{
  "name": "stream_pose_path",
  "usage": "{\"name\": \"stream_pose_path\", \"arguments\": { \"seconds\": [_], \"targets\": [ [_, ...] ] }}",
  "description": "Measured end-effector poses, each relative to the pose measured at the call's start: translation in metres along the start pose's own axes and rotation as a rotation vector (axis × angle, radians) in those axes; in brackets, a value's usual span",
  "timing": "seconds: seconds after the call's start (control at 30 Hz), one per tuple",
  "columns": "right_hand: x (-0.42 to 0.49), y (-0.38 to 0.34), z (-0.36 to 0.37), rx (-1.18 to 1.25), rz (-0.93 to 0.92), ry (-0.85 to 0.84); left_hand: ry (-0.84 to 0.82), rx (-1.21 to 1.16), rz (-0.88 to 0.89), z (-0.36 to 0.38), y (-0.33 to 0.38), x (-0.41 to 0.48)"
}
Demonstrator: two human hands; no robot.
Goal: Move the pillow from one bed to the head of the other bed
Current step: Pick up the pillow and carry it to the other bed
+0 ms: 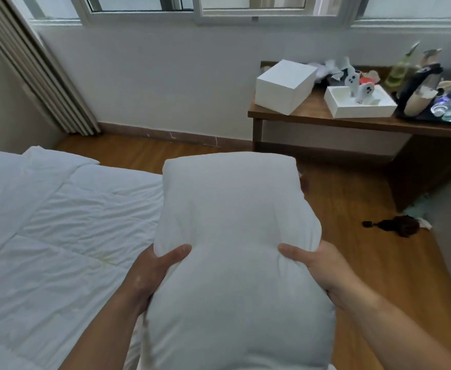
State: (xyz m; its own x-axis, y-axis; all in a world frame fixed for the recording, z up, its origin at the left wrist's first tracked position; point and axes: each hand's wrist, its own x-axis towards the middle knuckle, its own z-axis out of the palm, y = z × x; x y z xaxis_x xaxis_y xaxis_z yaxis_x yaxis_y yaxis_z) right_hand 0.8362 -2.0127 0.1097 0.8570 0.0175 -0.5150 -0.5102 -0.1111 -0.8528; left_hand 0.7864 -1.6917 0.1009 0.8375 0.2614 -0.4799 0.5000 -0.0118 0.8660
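A plump white pillow (232,236) fills the middle of the view, held up lengthwise in front of me over the floor and the bed's right edge. My left hand (153,271) grips its left side with the thumb pressed into the top. My right hand (317,265) grips its right side the same way. A bed (45,236) with a rumpled white quilt lies at the left, its corner pointing toward the far wall. Only this one bed is in view.
A wooden desk (312,118) stands at the right against the wall, holding a white box (283,86), an open white tray, bottles and a kettle. A dark object (395,225) lies on the wooden floor near the desk. A window and curtain are behind.
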Motion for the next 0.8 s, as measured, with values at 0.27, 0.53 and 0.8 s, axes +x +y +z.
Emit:
{"name": "stream_pose_path", "arguments": {
  "seconds": [0.27, 0.53, 0.8],
  "targets": [
    [0.151, -0.102, 0.045, -0.026, -0.032, 0.018, -0.007, -0.035, -0.029, -0.011, 0.081, 0.167],
    [0.282, -0.188, 0.098, -0.112, -0.104, 0.037, -0.030, -0.024, -0.048, -0.048, 0.162, 0.306],
    [0.450, -0.263, 0.135, -0.175, -0.090, -0.117, 0.124, -0.078, -0.097, -0.051, 0.222, 0.428]
  ]
}}
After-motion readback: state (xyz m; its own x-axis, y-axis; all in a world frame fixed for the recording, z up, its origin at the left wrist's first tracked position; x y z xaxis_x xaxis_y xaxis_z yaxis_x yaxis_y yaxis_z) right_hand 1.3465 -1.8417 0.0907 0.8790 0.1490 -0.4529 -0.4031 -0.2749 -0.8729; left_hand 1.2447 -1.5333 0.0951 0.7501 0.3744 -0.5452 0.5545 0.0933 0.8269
